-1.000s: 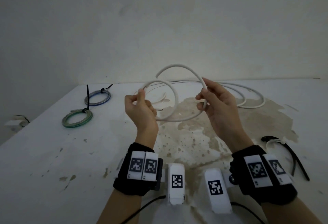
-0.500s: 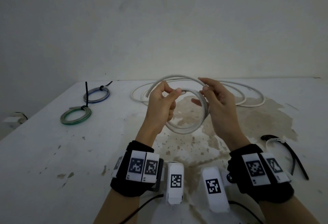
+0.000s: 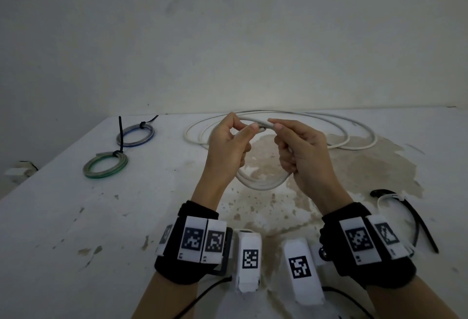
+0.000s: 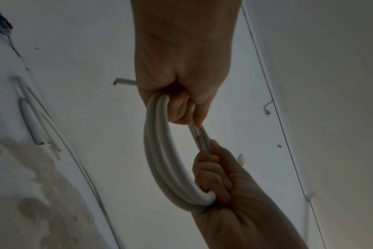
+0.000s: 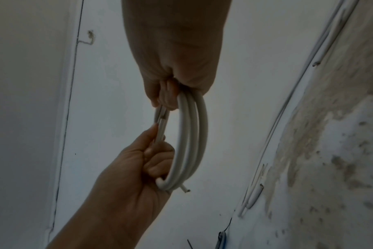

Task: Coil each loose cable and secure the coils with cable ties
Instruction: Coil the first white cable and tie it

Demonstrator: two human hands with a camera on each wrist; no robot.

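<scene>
White cable coil (image 3: 260, 184) gripped by both hands.

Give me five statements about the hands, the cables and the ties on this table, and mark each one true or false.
1. Both hands grip the white coil. True: the left hand and the right hand each hold a side of it.
2. The white coil lies flat on the table. False: it is held up above it.
3. The green coil and the blue coil are each bound with a black tie. True.
4. A black tie already binds the white coil. False: none is on it.
5. No other white cable is on the table. False: loose white cable lies behind the hands.
</scene>
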